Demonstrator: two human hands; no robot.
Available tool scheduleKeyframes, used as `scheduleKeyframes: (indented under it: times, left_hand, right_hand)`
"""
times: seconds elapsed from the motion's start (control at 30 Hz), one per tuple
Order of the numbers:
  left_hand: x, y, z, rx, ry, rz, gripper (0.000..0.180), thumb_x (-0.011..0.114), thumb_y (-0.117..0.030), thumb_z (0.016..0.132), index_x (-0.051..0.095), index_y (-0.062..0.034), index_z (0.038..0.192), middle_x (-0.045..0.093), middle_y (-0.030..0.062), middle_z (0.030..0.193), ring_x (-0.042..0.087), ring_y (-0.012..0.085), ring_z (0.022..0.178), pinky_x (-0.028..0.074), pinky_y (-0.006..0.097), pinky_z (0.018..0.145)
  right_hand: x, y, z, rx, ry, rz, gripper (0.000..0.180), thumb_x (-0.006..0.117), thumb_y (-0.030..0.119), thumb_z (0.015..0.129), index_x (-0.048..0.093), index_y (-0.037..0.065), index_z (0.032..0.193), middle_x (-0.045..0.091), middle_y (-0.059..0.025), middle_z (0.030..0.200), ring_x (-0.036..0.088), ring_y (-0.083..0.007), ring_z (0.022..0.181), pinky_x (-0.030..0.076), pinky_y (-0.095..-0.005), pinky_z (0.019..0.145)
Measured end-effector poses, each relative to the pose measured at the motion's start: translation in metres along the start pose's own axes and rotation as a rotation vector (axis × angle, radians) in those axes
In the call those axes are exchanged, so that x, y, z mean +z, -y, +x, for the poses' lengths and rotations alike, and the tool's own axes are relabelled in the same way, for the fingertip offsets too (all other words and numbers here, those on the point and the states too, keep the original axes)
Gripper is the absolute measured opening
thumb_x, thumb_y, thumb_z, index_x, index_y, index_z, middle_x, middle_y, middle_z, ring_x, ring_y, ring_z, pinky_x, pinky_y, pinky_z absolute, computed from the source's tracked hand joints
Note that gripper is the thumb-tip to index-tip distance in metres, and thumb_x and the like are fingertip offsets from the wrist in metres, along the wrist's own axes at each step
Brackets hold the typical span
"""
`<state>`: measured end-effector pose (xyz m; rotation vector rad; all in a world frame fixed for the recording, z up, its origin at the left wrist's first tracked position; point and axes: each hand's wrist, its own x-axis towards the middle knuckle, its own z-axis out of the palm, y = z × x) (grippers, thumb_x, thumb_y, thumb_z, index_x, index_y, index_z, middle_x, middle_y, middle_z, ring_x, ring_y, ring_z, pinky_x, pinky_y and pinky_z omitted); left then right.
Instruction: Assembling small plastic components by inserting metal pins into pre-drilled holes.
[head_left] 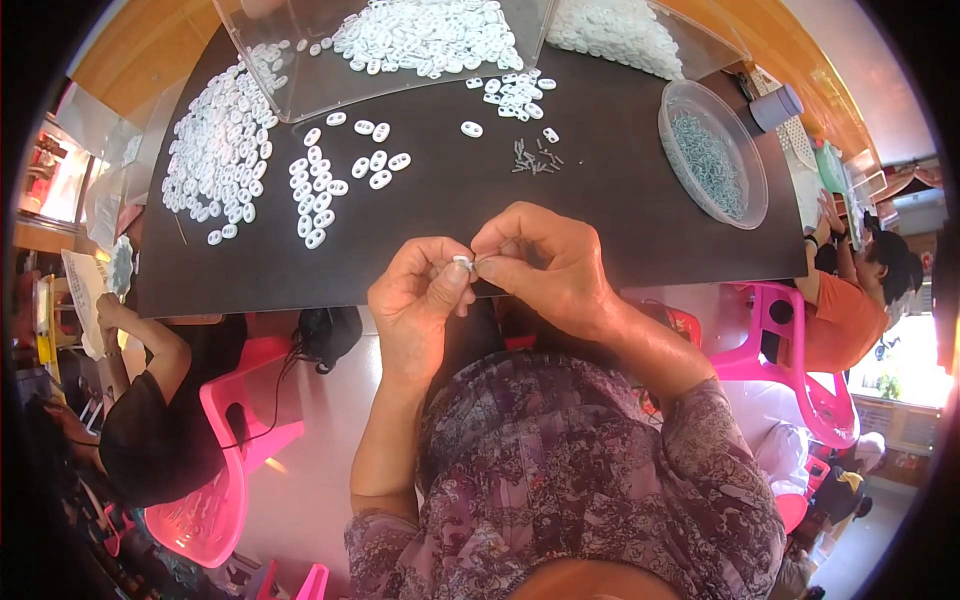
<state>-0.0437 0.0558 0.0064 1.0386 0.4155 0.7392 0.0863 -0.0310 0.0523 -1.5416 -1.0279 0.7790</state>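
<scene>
Just past the table's near edge, my left hand (415,300) pinches a small white oval plastic piece (461,260) between thumb and fingers. My right hand (555,265) meets it there, thumb and forefinger pressed together at the piece's right side. Something thin and greyish shows between the fingertips, too small to make out. Ahead of my hands lie loose white two-hole oval pieces (315,190) and a little heap of short grey pins (537,158). A bigger group of the oval pieces (515,95) lies just beyond the pins.
A large pile of white ovals (215,150) covers the dark table's left side. Clear bins (300,95) of white pieces stand at the back. On the right sits a round clear tray (757,212) of bluish pins, beside a purple-lidded container (776,107). People sit on both sides near pink chairs (225,430).
</scene>
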Motion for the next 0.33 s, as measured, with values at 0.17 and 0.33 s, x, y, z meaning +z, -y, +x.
scheduleKeyframes:
  times: [0.17,0.33]
  left_hand:
    - [0.0036,0.0003,-0.0007,0.001,-0.044,0.037,0.011,0.063,-0.008,0.087,0.059,0.0021,0.090,0.060,0.0047,0.076,0.054,0.0095,0.060,0.042,0.021,0.051]
    - [0.0050,0.0023,-0.0034,0.049,-0.062,0.144,0.011,0.062,-0.009,0.088,0.060,0.0008,0.093,0.060,0.0033,0.077,0.054,0.0092,0.061,0.043,0.021,0.052]
  right_hand:
    - [-0.0008,-0.0008,0.0000,0.010,0.012,-0.022,0.010,0.066,0.003,0.080,0.064,0.000,0.090,0.057,0.0017,0.076,0.049,-0.0023,0.069,0.041,-0.0194,0.059]
    - [-0.0002,-0.0010,-0.0009,0.042,-0.004,-0.033,0.012,0.066,0.004,0.080,0.064,0.000,0.091,0.058,0.0015,0.077,0.050,-0.0023,0.069,0.042,-0.0186,0.060]
